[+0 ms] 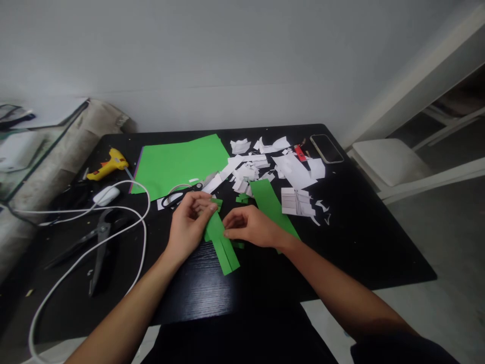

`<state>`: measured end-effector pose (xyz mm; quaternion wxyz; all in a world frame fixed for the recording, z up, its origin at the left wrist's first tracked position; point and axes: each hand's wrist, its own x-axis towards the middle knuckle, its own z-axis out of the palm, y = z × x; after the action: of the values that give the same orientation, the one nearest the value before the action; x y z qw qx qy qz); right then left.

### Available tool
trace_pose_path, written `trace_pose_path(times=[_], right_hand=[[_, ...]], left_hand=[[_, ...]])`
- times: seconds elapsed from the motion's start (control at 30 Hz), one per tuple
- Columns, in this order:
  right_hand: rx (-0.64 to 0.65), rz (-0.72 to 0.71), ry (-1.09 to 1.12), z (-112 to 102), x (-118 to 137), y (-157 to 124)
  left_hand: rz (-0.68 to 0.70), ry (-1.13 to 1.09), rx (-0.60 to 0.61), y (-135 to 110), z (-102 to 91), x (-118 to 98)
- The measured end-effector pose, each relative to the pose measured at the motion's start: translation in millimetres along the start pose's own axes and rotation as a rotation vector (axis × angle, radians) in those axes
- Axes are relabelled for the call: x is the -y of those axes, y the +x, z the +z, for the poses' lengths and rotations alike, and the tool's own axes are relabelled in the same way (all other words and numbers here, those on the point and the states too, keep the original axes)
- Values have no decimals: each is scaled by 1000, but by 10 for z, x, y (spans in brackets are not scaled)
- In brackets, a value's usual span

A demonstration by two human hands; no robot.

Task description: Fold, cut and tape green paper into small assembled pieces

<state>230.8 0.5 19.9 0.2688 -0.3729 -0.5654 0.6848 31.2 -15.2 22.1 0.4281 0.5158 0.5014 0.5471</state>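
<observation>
Over the black table, my left hand (191, 220) grips a cut, folded piece of green paper (226, 254) near its upper end, thumb on top. My right hand (254, 227) has its fingers curled and pinches the paper's right edge. The piece hangs at a slant and shows a crease along its lower part. Beneath my right wrist lies a wider green paper strip (271, 199). Small green scraps (242, 198) are just beyond my hands. Black-handled scissors (182, 193) rest past my left hand, partly covered.
Green sheets (178, 164) lie at the back left, white paper scraps (248, 174) at the back centre. A yellow glue gun (109, 164), a white looping cable (145, 237) and large dark shears (101, 237) occupy the left. A phone (326, 148) is near the right back corner.
</observation>
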Motion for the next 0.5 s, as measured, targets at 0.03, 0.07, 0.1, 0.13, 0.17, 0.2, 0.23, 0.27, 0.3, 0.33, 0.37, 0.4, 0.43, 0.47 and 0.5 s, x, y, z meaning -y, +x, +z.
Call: trace_pose_path(times=[0.03,0.07,0.1,0.13,0.17,0.2,0.23,0.27,0.3,0.33,0.37,0.4,0.43,0.47,0.5], right_hand=[[12,8,-3,-3,4,0],[12,7,-7,0,12,0],[-2,-2,-9,9,23,-1],[-27,-15,-8,23,35,-1],[-61,-27,1,41,44,-1],[-96,-36,17,60,50,0],[-120,-40,34,77,52,1],[-136,-38,53,90,50,4],[-148,-35,71,98,45,8],[-161,-31,89,100,39,12],[-179,-32,107,97,32,18],[-200,-35,125,89,25,24],[-224,-40,142,80,21,30],[-247,-44,157,71,18,36],[-261,-45,169,62,18,41]], left_hand=[[-9,-4,-12,7,-5,8],[-17,-7,-13,11,-7,13],[-27,-10,-5,11,-5,14],[-34,-11,9,8,0,11],[-41,-13,28,3,7,6],[-47,-14,48,-5,15,-1],[-54,-17,67,-13,23,-10],[-61,-22,81,-21,28,-20],[-70,-27,92,-26,29,-31],[-81,-31,100,-29,26,-41],[-94,-33,107,-28,18,-49],[-110,-30,116,-24,7,-56],[-130,-21,129,-19,-5,-61],[-150,-11,141,-11,-18,-63],[-167,-2,149,-4,-30,-62]])
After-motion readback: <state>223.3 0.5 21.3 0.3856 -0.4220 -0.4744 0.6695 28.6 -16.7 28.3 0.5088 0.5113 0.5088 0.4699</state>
